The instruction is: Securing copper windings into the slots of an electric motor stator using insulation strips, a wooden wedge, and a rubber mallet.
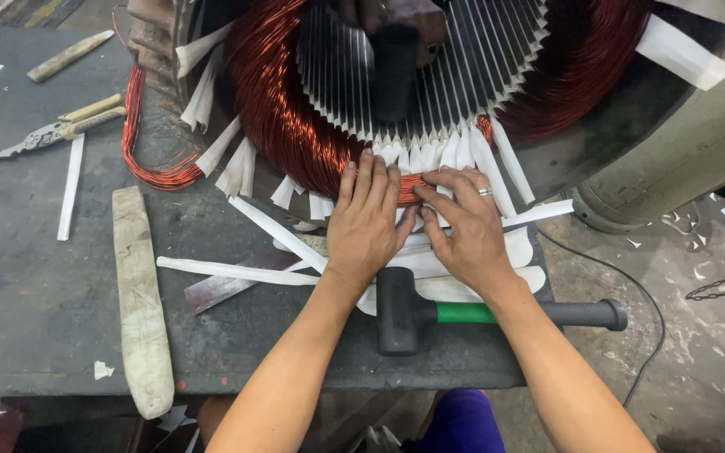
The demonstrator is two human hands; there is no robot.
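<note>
Pressing down side by side, 2 bare hands work at the lower edge of a large round motor stator with shiny copper wire windings [279, 109], which fills the top of the view from 10 to 2 o'clock. Seen from above, the left hand [367, 222] lies flat, fingers spread and extended, fingertips touching the copper coil and the white paper insulation strips [463, 155] that poke out of the slots. At its 3 o'clock, touching it, the right hand [463, 226], with a silver ring on 1 finger, pinches a small bundle of copper wire [411, 186] between thumb and fingers, so its grip is closed on the wire.

At 6 o'clock from the hands, just beside the wrists, a black rubber mallet with a green and black handle [463, 313] lies on the dark grey workbench [27, 285], partly under the right forearm. Loose long white paper strips [237, 270] are scattered under and around the hands. At 9 o'clock lies a long worn wooden stick [140, 302]. Further off at 10 o'clock sit metal pliers with pale handles [60, 130].
</note>
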